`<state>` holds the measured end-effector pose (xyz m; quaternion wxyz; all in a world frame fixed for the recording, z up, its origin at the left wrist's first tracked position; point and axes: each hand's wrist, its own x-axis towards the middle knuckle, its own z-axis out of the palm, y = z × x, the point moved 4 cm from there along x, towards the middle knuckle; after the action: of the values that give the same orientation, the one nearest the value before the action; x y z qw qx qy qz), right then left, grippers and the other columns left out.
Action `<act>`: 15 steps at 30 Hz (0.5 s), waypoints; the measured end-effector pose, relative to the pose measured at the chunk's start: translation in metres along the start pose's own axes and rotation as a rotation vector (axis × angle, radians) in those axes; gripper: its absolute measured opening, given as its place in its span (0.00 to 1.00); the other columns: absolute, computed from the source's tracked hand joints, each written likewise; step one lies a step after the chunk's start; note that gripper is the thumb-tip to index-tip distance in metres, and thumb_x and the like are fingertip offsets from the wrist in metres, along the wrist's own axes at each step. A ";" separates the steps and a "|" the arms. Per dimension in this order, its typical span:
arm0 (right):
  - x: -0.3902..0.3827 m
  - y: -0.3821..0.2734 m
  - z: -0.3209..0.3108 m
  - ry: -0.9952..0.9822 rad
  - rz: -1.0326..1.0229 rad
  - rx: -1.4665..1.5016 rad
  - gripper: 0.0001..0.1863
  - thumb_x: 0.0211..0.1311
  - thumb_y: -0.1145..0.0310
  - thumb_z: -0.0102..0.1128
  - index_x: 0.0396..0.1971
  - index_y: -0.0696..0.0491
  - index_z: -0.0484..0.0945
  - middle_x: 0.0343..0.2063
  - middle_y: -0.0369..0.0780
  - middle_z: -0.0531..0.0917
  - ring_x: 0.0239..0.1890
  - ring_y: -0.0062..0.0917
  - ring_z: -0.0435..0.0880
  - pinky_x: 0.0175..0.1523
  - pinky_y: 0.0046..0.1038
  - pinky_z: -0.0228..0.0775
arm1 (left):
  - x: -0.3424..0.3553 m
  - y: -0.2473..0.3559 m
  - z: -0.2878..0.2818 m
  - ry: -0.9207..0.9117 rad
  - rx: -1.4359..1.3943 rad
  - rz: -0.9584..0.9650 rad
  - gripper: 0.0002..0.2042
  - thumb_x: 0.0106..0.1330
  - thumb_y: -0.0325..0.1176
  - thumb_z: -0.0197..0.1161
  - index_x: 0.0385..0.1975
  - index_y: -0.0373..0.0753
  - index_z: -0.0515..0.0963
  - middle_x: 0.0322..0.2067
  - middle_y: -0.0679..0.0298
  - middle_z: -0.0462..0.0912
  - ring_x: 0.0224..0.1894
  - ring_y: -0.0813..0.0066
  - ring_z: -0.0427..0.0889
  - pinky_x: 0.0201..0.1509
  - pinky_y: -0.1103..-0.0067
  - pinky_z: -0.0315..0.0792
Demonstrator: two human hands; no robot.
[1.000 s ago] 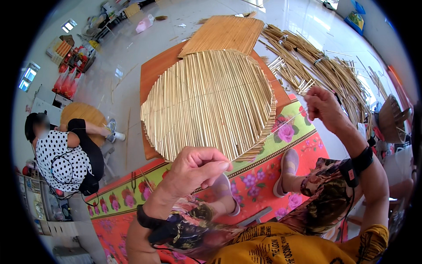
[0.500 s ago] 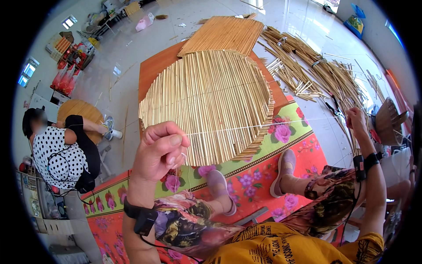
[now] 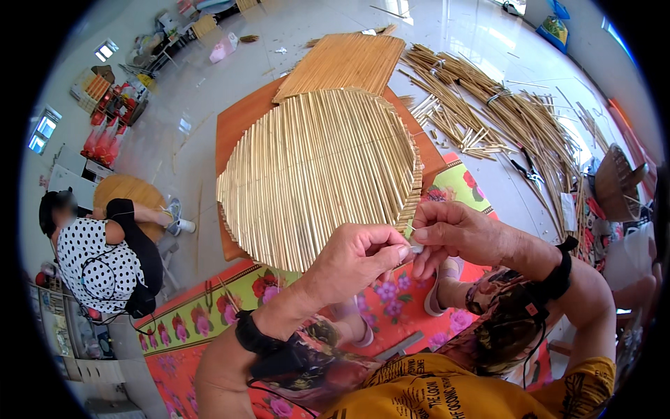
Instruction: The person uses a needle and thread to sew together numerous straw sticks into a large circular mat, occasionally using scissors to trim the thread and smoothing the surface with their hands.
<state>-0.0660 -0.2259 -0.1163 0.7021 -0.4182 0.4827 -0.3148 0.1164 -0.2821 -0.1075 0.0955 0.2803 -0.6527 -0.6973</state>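
Observation:
In front of my lap my left hand and my right hand meet, fingertips nearly touching. Both are pinched on a thin white thread, of which only a short pale bit shows between the fingers. A needle, if there is one, is too small to make out. Just beyond the hands lies a round mat of straw-coloured stalks, set side by side, with faint stitch lines across it. It rests on a reddish-brown board or low table.
A rectangular stalk panel lies behind the round mat. Bundled stalks, cut pieces and dark-handled pliers are on the floor at right, near a basket. A floral cloth lies under my feet. Another person sits at left.
My right hand has come in from the far right to meet my left, which moved right and slightly down. The thread stretched between them earlier is now mostly hidden at the fingertips.

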 end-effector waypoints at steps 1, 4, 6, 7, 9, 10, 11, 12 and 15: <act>0.003 0.000 -0.002 -0.001 -0.020 -0.049 0.11 0.77 0.63 0.53 0.40 0.56 0.73 0.30 0.36 0.81 0.26 0.18 0.83 0.37 0.22 0.81 | 0.000 0.001 -0.001 0.012 0.016 -0.008 0.08 0.73 0.32 0.61 0.35 0.34 0.82 0.20 0.74 0.78 0.21 0.90 0.74 0.24 0.87 0.68; 0.007 0.004 -0.015 0.069 -0.067 -0.057 0.10 0.76 0.64 0.54 0.38 0.55 0.73 0.26 0.32 0.78 0.24 0.15 0.78 0.34 0.19 0.77 | -0.006 -0.001 -0.008 0.060 0.029 -0.022 0.08 0.73 0.32 0.61 0.36 0.34 0.83 0.19 0.74 0.77 0.21 0.90 0.73 0.24 0.88 0.67; 0.006 0.008 -0.034 0.096 -0.074 -0.022 0.09 0.76 0.64 0.55 0.37 0.54 0.74 0.25 0.31 0.76 0.23 0.14 0.77 0.31 0.18 0.74 | -0.013 -0.012 -0.022 0.098 -0.002 -0.015 0.09 0.72 0.32 0.61 0.37 0.34 0.84 0.19 0.73 0.77 0.20 0.91 0.72 0.23 0.89 0.67; 0.003 0.007 -0.041 0.141 -0.094 0.010 0.09 0.74 0.64 0.57 0.36 0.53 0.74 0.23 0.31 0.76 0.22 0.13 0.77 0.29 0.16 0.71 | -0.015 -0.019 -0.031 0.127 0.007 -0.022 0.09 0.72 0.32 0.61 0.37 0.33 0.84 0.19 0.73 0.77 0.20 0.91 0.72 0.23 0.89 0.67; 0.002 0.014 -0.057 0.184 -0.048 0.035 0.10 0.73 0.63 0.59 0.35 0.53 0.74 0.23 0.31 0.76 0.21 0.13 0.76 0.28 0.16 0.71 | -0.021 -0.029 -0.047 0.185 0.024 -0.038 0.09 0.72 0.32 0.61 0.36 0.33 0.84 0.19 0.73 0.77 0.20 0.91 0.72 0.23 0.89 0.67; 0.002 0.018 -0.063 0.205 -0.026 0.049 0.10 0.73 0.63 0.60 0.35 0.53 0.74 0.23 0.31 0.76 0.20 0.13 0.76 0.27 0.16 0.71 | -0.023 -0.031 -0.054 0.214 0.013 -0.055 0.09 0.72 0.32 0.61 0.36 0.33 0.84 0.19 0.73 0.77 0.20 0.90 0.72 0.23 0.89 0.68; 0.004 0.023 -0.067 0.241 -0.002 0.074 0.06 0.72 0.69 0.59 0.35 0.53 0.74 0.22 0.32 0.77 0.18 0.16 0.77 0.24 0.19 0.71 | -0.026 -0.034 -0.059 0.244 0.002 -0.072 0.09 0.72 0.32 0.61 0.36 0.32 0.84 0.19 0.73 0.77 0.20 0.90 0.72 0.23 0.89 0.68; 0.005 0.024 -0.068 0.240 0.003 0.067 0.06 0.72 0.69 0.59 0.34 0.53 0.74 0.22 0.32 0.77 0.18 0.16 0.77 0.24 0.19 0.71 | -0.028 -0.035 -0.065 0.275 -0.009 -0.089 0.09 0.72 0.32 0.61 0.36 0.32 0.84 0.19 0.73 0.77 0.20 0.90 0.72 0.23 0.89 0.68; 0.006 0.024 -0.069 0.227 0.007 0.045 0.07 0.72 0.68 0.60 0.34 0.54 0.74 0.21 0.31 0.76 0.18 0.15 0.77 0.24 0.18 0.70 | -0.031 -0.038 -0.077 0.331 0.005 -0.055 0.08 0.71 0.30 0.61 0.37 0.33 0.84 0.19 0.72 0.78 0.20 0.90 0.72 0.23 0.89 0.68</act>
<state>-0.1279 -0.2398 -0.1534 0.6532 -0.3622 0.5535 -0.3686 0.1904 -0.3272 -0.1350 0.1820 0.4091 -0.6219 -0.6425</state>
